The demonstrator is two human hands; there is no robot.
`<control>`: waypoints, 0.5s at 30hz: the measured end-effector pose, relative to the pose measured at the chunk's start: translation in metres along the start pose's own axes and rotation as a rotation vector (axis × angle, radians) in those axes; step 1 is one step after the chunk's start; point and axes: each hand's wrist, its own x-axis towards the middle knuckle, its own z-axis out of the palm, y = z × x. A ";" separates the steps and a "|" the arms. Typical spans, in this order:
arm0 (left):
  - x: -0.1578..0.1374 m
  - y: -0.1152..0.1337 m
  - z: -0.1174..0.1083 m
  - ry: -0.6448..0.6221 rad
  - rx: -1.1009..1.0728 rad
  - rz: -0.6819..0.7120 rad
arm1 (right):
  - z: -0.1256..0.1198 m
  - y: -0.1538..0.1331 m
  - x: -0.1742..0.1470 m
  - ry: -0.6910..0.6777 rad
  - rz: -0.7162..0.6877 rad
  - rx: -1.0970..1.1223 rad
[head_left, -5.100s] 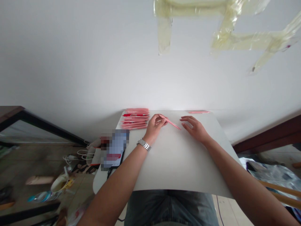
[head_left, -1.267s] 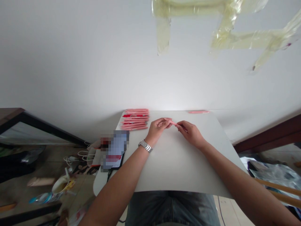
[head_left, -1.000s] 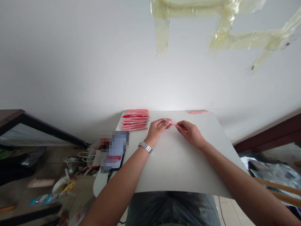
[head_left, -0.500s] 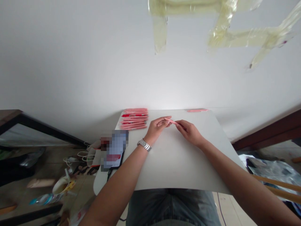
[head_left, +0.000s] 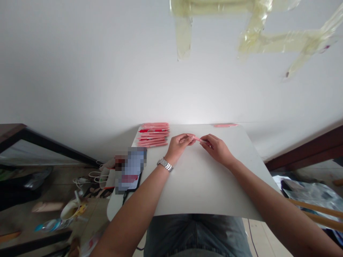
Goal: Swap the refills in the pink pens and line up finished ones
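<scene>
Pinching a slim pink pen [head_left: 197, 139] above the far part of the bench [head_left: 206, 182], my left fingers [head_left: 189, 141] close on its left end, my right fingers [head_left: 208, 137] on its right. Far left lies a row of pens [head_left: 154, 135]; far right, a lone pen [head_left: 225, 125].

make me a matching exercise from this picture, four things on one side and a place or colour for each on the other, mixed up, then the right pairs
Column one
1. held pen
2. wristwatch
3. row of pens
4. yellowish tape

Column two
A. on the wall
B. silver
C. between the left hand and the right hand
D. at the back left corner of the table

Pairs: 1-C, 2-B, 3-D, 4-A
</scene>
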 end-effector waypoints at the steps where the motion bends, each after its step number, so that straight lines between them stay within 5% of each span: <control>1: 0.000 0.000 0.000 -0.001 -0.002 -0.003 | 0.000 0.001 0.000 -0.005 0.006 0.000; 9: 0.001 -0.003 0.001 -0.004 -0.019 -0.008 | 0.000 -0.002 -0.002 -0.059 0.074 0.003; 15: 0.001 -0.001 0.001 -0.002 0.000 0.006 | -0.002 -0.004 0.001 -0.044 -0.041 0.024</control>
